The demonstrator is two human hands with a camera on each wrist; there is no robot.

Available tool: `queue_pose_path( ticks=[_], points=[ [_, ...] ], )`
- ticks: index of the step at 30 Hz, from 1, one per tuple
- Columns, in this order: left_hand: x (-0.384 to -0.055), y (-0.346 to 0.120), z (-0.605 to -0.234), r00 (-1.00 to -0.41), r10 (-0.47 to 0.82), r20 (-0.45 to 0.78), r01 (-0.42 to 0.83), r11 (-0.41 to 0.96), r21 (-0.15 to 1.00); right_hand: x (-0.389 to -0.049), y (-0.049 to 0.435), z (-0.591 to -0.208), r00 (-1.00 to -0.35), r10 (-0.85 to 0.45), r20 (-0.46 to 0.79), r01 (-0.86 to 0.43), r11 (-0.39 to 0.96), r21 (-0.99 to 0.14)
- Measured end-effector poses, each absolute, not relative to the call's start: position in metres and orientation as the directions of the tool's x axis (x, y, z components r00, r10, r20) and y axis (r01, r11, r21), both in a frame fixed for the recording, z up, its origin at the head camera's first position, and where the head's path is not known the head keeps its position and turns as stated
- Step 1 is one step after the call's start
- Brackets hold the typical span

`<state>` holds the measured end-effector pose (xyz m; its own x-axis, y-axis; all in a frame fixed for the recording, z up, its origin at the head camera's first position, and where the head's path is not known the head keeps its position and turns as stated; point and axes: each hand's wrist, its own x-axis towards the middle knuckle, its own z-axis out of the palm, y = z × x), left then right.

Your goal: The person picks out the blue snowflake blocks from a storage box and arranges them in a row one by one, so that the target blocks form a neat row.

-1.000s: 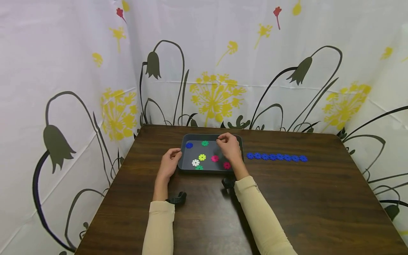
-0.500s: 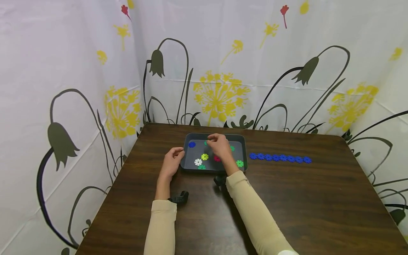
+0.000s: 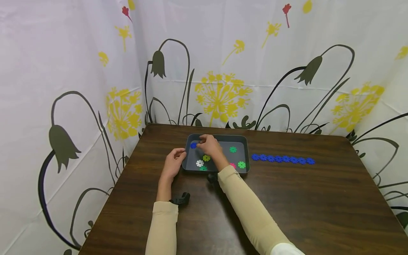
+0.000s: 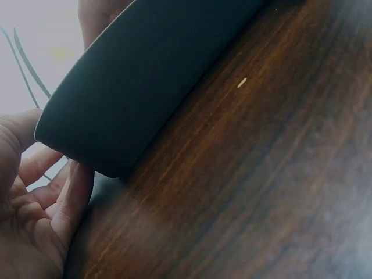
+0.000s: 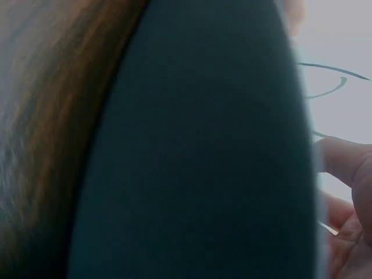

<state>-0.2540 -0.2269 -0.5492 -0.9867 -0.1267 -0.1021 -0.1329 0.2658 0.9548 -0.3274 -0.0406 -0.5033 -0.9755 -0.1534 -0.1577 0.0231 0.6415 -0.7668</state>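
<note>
A shallow dark grey tray (image 3: 220, 170) stands on the table with several flower-shaped plastic discs in it. My left hand (image 3: 173, 161) holds the tray's left edge, thumb at the rim and fingers against the outer wall in the left wrist view. My right hand (image 3: 211, 146) reaches over the tray, fingertips right beside a blue disc (image 3: 193, 145) near the far left corner. In the right wrist view the tray wall (image 5: 203, 145) hides most of that hand's fingers. Also in the tray are a yellow disc (image 3: 206, 158), a white disc (image 3: 199, 163), green discs (image 3: 233, 149) and a pink disc (image 3: 233, 165).
To the tray's right, a row of linked blue discs (image 3: 282, 159) lies on the brown wooden table (image 3: 306, 205). Behind the table hangs a white curtain (image 3: 204, 56) with flower prints.
My right hand has moved left across the tray to the blue disc, uncovering green discs on the right side. My left hand stays at the tray's edge.
</note>
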Motion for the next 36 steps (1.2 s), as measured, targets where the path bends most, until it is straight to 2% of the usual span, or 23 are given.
queue_pose_path(
  ticks=[4, 10, 16, 29, 36],
  points=[
    [-0.255, -0.226, -0.547, -0.99, -0.111, -0.086, -0.112, 0.257, 0.96, -0.328, -0.049, -0.504, -0.97, -0.157, -0.185, 0.027, 0.686, -0.727],
    [-0.256, -0.225, -0.546, -0.991, -0.103, -0.091, -0.114, 0.238, 0.965, -0.327, -0.062, -0.503, -0.97, -0.126, -0.206, 0.024, 0.799, -0.601],
    [-0.256, -0.222, -0.544, -0.99, -0.111, -0.083, -0.107, 0.23, 0.967, -0.327, -0.07, -0.502, -0.971, -0.13, -0.201, 0.0, 0.841, -0.542],
    [-0.254, -0.224, -0.547, -0.992, -0.116, -0.054, -0.08, 0.23, 0.97, -0.331, -0.077, -0.509, -0.973, -0.113, -0.201, 0.009, 0.853, -0.522],
    [-0.252, -0.228, -0.548, -0.991, -0.121, -0.06, -0.087, 0.23, 0.969, -0.331, -0.075, -0.512, -0.972, -0.107, -0.207, 0.031, 0.82, -0.572]
  ],
)
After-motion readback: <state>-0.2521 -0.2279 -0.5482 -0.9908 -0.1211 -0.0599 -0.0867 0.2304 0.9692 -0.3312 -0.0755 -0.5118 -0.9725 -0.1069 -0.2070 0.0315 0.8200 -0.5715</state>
